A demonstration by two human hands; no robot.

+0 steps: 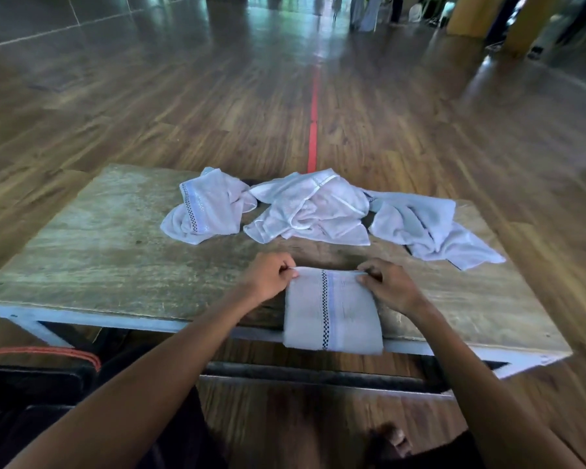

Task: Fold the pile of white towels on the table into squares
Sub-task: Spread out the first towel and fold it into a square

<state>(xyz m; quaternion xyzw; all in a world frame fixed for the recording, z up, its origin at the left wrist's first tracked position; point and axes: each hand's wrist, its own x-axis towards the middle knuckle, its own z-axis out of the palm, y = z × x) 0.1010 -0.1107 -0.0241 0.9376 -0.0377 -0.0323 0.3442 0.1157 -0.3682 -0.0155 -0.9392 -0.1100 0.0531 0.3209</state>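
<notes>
A folded white towel [332,313] with a checkered stripe down its middle lies at the table's near edge, its lower end hanging over the rim. My left hand [271,275] pinches its far left corner. My right hand [386,286] pinches its far right corner. Three crumpled white towels lie in a row farther back: a left towel [207,208] with a checkered band, a middle towel [313,208], and a right towel [430,228] spilling toward the table's right edge.
The low wooden table [109,252] has a pale metal frame. Wooden floor with a red tape line [313,130] stretches beyond it. A dark bag with an orange strap [48,353] sits at my lower left, below the table edge.
</notes>
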